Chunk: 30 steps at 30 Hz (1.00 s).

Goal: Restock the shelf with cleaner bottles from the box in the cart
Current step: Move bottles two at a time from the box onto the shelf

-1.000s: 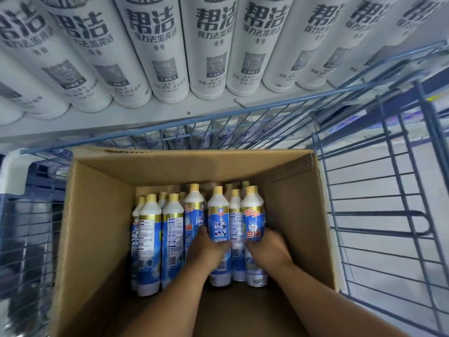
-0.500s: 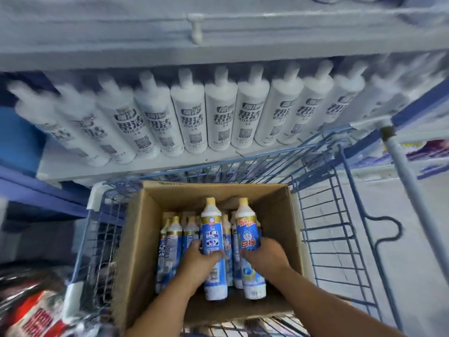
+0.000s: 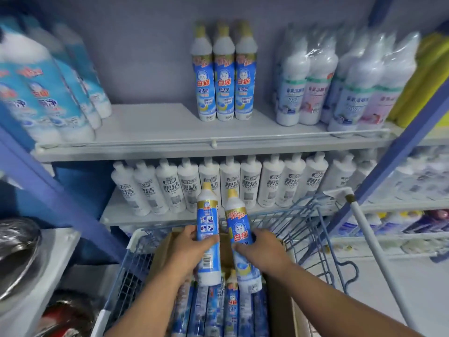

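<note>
Item 1, nearest: brown cardboard box standing in the blue wire shopping cart. I count several blue-and-white cleaner bottles with yellow caps packed upright inside it, blurred at the lower edge.

Item 2: left hand, grip clenched round a blue-labelled white plastic cleaner bottle with a yellow cap, its back label with barcode facing me. Bottle upright, raised above the box.

Item 3: right hand, grip clenched round a second blue-labelled cleaner bottle showing a white cat face. Bottle leans slightly left at the top, just beside the first, its base over the box.

Item 4: lower grey metal shelf behind the cart, carrying a row of white bottles with black lettering, side by side.

Item 5: upper grey metal shelf. Three matching blue-labelled cat-face bottles stand together at the rear centre, bare board in front of and to the left of them. To their right, shrink-wrapped white bottles with pale green and pink labels; to the far left, blurred blue-and-white bottles.

Item 6: left margin, a shiny metal pot, partly cut off.
</note>
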Each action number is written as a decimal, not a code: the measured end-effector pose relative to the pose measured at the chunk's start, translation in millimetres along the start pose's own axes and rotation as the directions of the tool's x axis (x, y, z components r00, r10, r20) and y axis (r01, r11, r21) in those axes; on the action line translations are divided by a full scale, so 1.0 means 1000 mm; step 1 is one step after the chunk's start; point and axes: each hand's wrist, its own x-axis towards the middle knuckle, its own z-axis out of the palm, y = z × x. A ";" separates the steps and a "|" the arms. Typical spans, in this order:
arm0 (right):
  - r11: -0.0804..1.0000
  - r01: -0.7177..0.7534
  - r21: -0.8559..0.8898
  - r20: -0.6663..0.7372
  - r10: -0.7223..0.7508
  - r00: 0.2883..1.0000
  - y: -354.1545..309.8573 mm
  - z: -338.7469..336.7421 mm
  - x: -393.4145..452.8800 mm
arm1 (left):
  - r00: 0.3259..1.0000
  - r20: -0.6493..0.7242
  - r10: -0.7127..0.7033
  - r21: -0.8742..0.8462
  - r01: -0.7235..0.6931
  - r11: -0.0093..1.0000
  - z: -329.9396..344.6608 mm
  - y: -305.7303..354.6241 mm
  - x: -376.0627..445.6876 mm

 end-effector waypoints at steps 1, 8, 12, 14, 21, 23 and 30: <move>1.000 0.021 0.012 -0.012 -0.021 1.000 -0.006 -0.007 0.000 | 1.000 -0.016 0.024 -0.004 -0.024 1.000 -0.001 0.008 -0.002; 0.984 0.146 0.103 -0.079 -0.138 0.987 -0.041 -0.051 0.005 | 0.977 -0.120 0.174 -0.064 -0.182 0.981 -0.003 0.081 -0.022; 0.965 0.235 0.117 -0.110 -0.223 0.969 -0.065 -0.078 0.011 | 0.951 -0.169 0.257 -0.090 -0.275 0.957 -0.003 0.122 -0.033; 0.953 0.277 0.124 -0.125 -0.262 0.957 -0.080 -0.093 0.013 | 0.937 -0.181 0.298 -0.094 -0.318 0.944 -0.006 0.142 -0.037; 0.901 0.388 0.196 -0.227 -0.343 0.911 -0.144 -0.135 0.031 | 0.889 -0.189 0.416 -0.105 -0.440 0.892 -0.026 0.215 -0.026; 0.880 0.420 0.220 -0.285 -0.354 0.891 -0.162 -0.142 0.040 | 0.869 -0.191 0.457 -0.112 -0.482 0.869 -0.031 0.234 -0.015; 0.822 0.533 0.201 -0.430 -0.414 0.802 -0.218 -0.158 0.076 | 0.812 -0.190 0.553 -0.081 -0.574 0.815 -0.053 0.277 0.038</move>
